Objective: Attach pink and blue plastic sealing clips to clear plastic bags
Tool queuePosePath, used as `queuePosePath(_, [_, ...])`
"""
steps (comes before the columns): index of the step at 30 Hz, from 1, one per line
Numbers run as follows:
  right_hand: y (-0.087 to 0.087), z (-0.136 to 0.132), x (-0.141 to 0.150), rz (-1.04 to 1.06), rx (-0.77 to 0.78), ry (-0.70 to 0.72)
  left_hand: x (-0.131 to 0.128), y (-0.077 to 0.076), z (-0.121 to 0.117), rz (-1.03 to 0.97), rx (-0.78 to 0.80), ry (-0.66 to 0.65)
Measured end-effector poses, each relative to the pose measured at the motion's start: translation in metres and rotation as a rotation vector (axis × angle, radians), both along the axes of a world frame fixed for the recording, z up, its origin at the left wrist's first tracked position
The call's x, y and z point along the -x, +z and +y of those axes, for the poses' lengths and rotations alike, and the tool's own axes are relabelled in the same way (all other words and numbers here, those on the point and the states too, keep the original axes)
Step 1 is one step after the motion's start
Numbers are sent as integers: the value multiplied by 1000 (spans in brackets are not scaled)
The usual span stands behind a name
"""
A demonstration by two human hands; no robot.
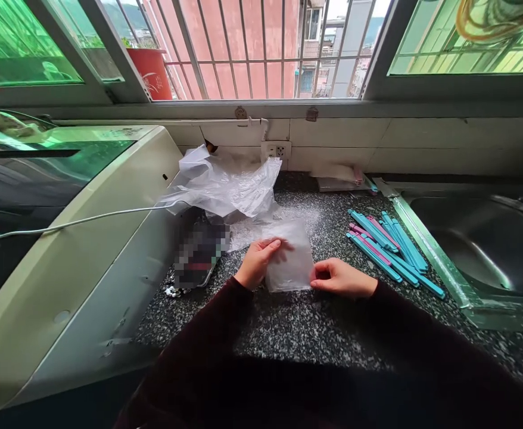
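Observation:
A small clear plastic bag (290,262) is held up above the speckled counter, between my two hands. My left hand (258,260) pinches it at its left side, with some fingers behind or inside the see-through film; I cannot tell which. At the lower right corner, the thumb and fingertips of my right hand (339,277) are closed on the bag's edge. To the right of that hand lies a loose pile of turquoise and pink plastic strips (391,247). Beyond the bag, a heap of crumpled clear plastic (234,182) rests on the counter.
A phone (201,250), partly blurred out, lies left of my hands. A large cream appliance (123,220) with a white cable (78,225) fills the left. The metal sink (480,238) is at the right. Flat packed bags (339,179) lie by the wall, below a barred window.

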State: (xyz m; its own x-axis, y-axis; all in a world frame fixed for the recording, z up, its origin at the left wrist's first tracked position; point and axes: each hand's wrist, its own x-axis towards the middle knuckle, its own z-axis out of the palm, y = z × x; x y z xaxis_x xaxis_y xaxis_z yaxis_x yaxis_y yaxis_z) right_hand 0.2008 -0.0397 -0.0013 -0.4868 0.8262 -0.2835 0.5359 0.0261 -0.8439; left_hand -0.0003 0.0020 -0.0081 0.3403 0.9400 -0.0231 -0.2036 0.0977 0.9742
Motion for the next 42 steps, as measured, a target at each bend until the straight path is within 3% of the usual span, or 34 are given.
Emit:
queuePosePath(3, [12,3,-14,-52,-64,-9,-1,1,0,6,25,10])
queuePosePath(6, [28,9,-45,-150,-233,-138,-1,1,1,16,45,20])
queuePosePath(9, [40,15,-91,-396,-441,-486,0,3,1,23,59,26])
queuePosePath(11, [41,18,-121,-635,-439,-737,0,3,0,26,71,26])
queuePosePath(13, [39,20,-142,-800,-352,-837,-1,3,-1,39,79,12])
queuePosePath(16, [34,24,-151,-888,-254,-824,-2,2,-2,62,99,-29])
queuePosePath(21, [32,29,-140,-953,-195,-787,-1,-2,-1,73,129,-39])
queuePosePath(42, [15,36,-126,-1008,-331,-694,-1,-2,-2,77,148,-49])
